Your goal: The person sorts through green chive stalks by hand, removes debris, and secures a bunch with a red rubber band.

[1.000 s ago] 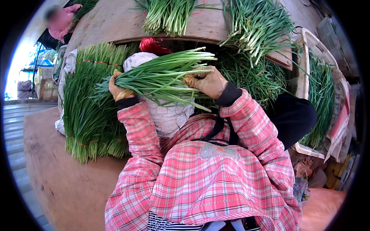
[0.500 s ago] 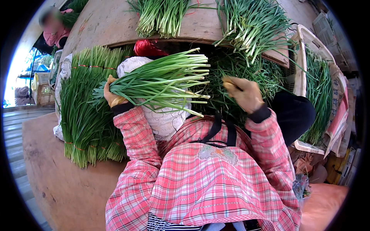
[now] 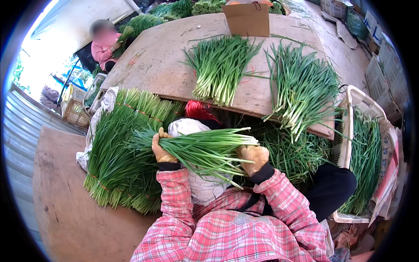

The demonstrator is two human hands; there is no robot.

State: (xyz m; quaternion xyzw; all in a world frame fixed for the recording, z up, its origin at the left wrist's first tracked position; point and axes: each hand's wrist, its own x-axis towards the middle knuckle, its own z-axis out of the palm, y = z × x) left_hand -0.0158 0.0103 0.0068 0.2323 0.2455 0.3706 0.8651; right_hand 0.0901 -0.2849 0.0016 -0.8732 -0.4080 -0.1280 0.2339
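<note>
Across my lap lies a loose bunch of garlic chives (image 3: 203, 150), leaf tips to the left and pale stem ends to the right. My left hand (image 3: 161, 146), in a tan glove, is closed around the leafy end. At the stem end my right hand (image 3: 254, 158), gloved alike, has its fingers curled on the lower stalks; its fingertips are partly hidden. Below the bunch is white patterned cloth (image 3: 197, 190). Beside my left hand are stacked chive bundles (image 3: 124, 146) tied with red bands.
Two loose chive piles (image 3: 224, 67) (image 3: 301, 89) lie on the wooden table (image 3: 168, 65) ahead, near a cardboard box (image 3: 248, 19). Loose greens (image 3: 297, 159) lie under its edge. A white crate (image 3: 347, 153) of chives stands right. At far left a person (image 3: 104, 46) holds greens.
My right hand has come left from apart onto the stem ends. The view has tilted up, showing more of the table, the cardboard box and the other person.
</note>
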